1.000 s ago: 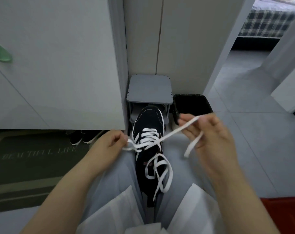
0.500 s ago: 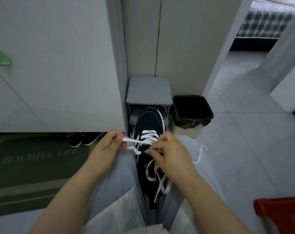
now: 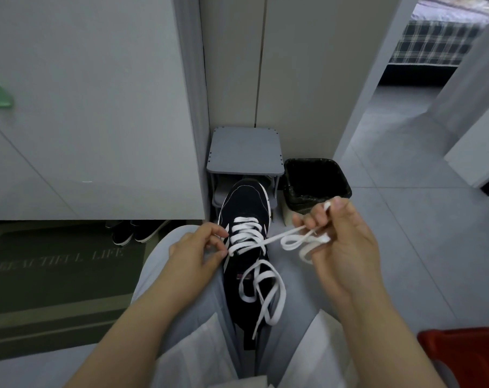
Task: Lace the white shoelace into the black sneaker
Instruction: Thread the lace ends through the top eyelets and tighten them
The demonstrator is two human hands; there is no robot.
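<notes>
The black sneaker (image 3: pixel 246 203) lies toe-away between my knees, held between my grey-trousered legs. The white shoelace (image 3: pixel 247 229) crosses its front eyelets in several rows. One strand runs from the shoe's left side out to the right, where my right hand (image 3: pixel 341 242) pinches it in a small loop near its end. My left hand (image 3: pixel 198 247) rests at the sneaker's left edge, fingers pinched on the lace at an eyelet. The lace's other end lies in loose coils (image 3: pixel 263 289) over the tongue and heel.
A small grey stool (image 3: pixel 244 152) stands just beyond the toe, a black-lined bin (image 3: pixel 316 180) to its right. White cabinet at left, dark shoes (image 3: pixel 134 231) beneath it, a green mat (image 3: pixel 58 264) on the floor. A red object (image 3: pixel 461 357) sits at bottom right.
My right hand went from the shoe's eyelets out to the right and up, drawing the lace strand taut with a loop. My left hand stayed at the shoe's left edge.
</notes>
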